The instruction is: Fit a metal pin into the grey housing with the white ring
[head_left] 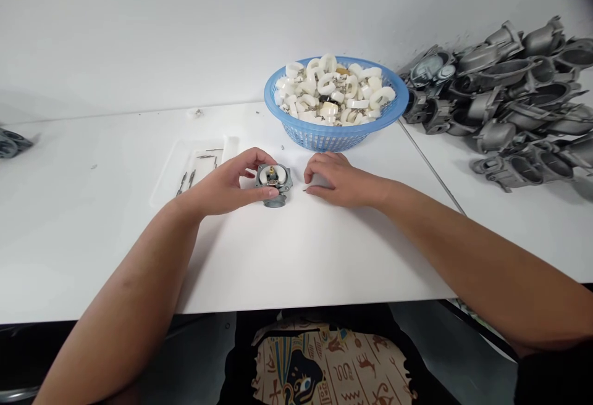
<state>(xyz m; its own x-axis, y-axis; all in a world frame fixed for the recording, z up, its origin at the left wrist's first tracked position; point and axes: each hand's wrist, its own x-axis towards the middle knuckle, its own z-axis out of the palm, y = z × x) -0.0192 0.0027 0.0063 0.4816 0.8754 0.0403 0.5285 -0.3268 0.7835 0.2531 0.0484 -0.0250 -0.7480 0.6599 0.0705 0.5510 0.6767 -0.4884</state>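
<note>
**Metal part sits between two hands**

Metal part point(273, 184) rests on the white table point(301, 250), right in front of the person. It is small, gray and chunky, with a flat top face. A white piece and a little brass bit sit in that face. It looks about as wide as it is long, so I cannot pick out a long side.

The left hand point(229, 186) is clamped on the part, with fingers curled over the far edge and the thumb on the near edge. This hand is the closer one. The right hand point(336, 178) lies just beside the part, not touching it. Its fingertips are pinched together on the table at a tiny thin pin point(306, 189). I cannot tell if they really grip it.

Behind the hands stands a blue basket point(296, 130) with holes in its wall, full of white plastic pieces point(333, 90). To the left lies a clear tray point(176, 167) with a few thin pins in it. Far right, well apart, is a heap of gray metal bodies point(514, 96), rough and dull.
</note>
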